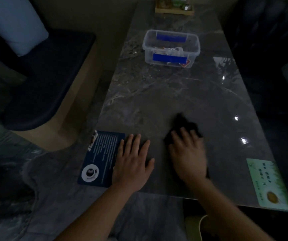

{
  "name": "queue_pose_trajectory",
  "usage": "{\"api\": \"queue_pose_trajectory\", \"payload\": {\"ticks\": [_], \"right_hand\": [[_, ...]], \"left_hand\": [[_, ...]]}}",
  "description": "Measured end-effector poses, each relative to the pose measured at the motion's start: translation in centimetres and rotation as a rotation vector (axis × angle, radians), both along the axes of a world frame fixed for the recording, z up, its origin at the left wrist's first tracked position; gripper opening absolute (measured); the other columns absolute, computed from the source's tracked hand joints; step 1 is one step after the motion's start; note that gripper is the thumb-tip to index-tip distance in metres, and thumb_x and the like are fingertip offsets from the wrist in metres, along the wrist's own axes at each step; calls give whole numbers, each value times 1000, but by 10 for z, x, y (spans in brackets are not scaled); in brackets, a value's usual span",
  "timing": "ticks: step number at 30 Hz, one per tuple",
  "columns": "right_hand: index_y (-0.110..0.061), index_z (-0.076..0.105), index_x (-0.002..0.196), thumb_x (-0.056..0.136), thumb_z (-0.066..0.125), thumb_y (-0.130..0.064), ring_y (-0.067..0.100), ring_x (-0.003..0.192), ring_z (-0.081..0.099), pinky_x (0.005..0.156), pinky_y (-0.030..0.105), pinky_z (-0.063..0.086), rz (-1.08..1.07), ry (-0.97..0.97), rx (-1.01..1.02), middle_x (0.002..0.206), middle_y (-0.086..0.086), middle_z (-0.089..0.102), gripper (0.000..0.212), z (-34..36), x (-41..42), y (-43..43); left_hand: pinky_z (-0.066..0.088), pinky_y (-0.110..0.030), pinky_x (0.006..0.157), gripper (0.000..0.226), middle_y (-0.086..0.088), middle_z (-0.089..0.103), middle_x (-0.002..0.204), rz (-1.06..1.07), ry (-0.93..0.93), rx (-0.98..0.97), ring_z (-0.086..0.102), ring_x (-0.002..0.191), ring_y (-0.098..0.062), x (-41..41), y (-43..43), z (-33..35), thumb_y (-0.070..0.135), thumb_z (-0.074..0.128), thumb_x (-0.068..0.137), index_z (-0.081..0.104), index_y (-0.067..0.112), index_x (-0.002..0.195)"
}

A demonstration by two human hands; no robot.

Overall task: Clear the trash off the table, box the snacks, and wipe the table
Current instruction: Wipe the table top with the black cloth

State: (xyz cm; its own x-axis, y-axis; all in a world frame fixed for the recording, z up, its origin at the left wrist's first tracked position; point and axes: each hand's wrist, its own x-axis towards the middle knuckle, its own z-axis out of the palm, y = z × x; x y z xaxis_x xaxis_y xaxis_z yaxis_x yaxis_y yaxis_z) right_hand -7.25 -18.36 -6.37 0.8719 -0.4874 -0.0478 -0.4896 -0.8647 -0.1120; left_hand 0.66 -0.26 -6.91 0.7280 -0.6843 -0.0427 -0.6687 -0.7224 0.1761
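Observation:
A dark marble table (pixel 157 94) runs away from me in dim light. My right hand (pixel 187 153) presses flat on a black cloth (pixel 186 123) near the table's front, with the cloth bunched out beyond the fingertips. My left hand (pixel 132 162) lies palm down and fingers spread on the tabletop, its edge over a dark blue card (pixel 103 153). Farther back stands a clear plastic box (pixel 172 48) with blue clips, holding several snack packets.
A green card (pixel 268 183) lies at the table's front right corner. A wooden tray (pixel 174 10) with small items sits at the far end. Dark seats flank the table on the left (pixel 40 80) and the right (pixel 265 40).

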Motion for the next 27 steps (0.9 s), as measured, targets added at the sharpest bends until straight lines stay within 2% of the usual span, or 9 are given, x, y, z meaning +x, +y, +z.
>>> {"api": "queue_pose_trajectory", "payload": {"ticks": [3, 5, 8, 10, 14, 17, 20, 23, 27], "right_hand": [[-38, 43, 148, 102, 25, -58, 30, 149, 30, 121, 48, 19, 307, -28, 28, 160, -2, 37, 53, -4, -15, 23], [-36, 49, 145, 100, 24, -59, 31, 147, 33, 121, 47, 23, 315, -9, -22, 158, 1, 41, 56, -5, -8, -15], [-36, 40, 151, 99, 23, -57, 34, 151, 20, 122, 50, 18, -71, 9, 8, 164, 5, 30, 58, -1, 24, -58], [-40, 31, 154, 101, 28, -54, 35, 153, 11, 123, 54, 10, -252, -14, 65, 167, 3, 21, 55, 1, 51, -34], [-42, 27, 154, 102, 27, -57, 35, 152, 16, 123, 55, 10, 155, -36, 51, 166, 1, 23, 54, -6, 64, 69], [-40, 32, 153, 103, 27, -59, 28, 151, 24, 123, 48, 14, 372, -23, 52, 162, -4, 33, 54, -6, 48, 82], [-37, 32, 153, 102, 25, -56, 28, 150, 24, 123, 47, 17, 281, 4, -18, 162, -4, 34, 55, -3, 80, 31], [-35, 25, 157, 103, 29, -51, 30, 153, 11, 124, 51, 11, 60, 27, 112, 167, -3, 21, 56, 11, 147, 13], [-33, 31, 155, 104, 26, -48, 31, 153, 16, 123, 53, 11, 349, -20, 39, 166, -4, 22, 53, -5, 130, 70]], "left_hand": [[8, -46, 123, 59, -5, 31, 160, -27, 89, -175, 17, 150, -24, 17, 13, 5, 54, 32, 94, 41, 27, 146], [11, -48, 122, 55, -6, 40, 154, -2, 1, -214, 25, 147, -24, 43, 30, 7, 52, 34, 94, 48, 25, 140], [-1, -51, 123, 63, -9, 16, 164, 120, -41, -40, 5, 152, -26, 75, 51, 5, 59, 28, 97, 30, 27, 151], [-5, -51, 122, 71, -9, 2, 166, 169, -14, 18, -5, 152, -26, 79, 54, -3, 64, 20, 96, 16, 26, 156], [-1, -48, 123, 75, -13, 8, 166, 163, -30, -9, 2, 152, -29, 76, 55, -7, 64, 18, 94, 19, 23, 156], [-2, -44, 123, 76, -12, 7, 166, 152, -24, -29, 1, 153, -28, 77, 58, -8, 62, 23, 91, 19, 22, 156], [4, -45, 124, 72, -13, 17, 164, 167, -11, -94, 8, 152, -29, 77, 57, -8, 58, 30, 92, 30, 21, 153], [15, -47, 123, 63, -12, 25, 162, 186, 12, -151, 13, 152, -27, 77, 58, -6, 50, 30, 95, 39, 18, 148], [29, -46, 119, 51, -12, 36, 156, 223, 31, -250, 23, 148, -26, 74, 61, -5, 38, 35, 97, 50, 13, 140]]}}
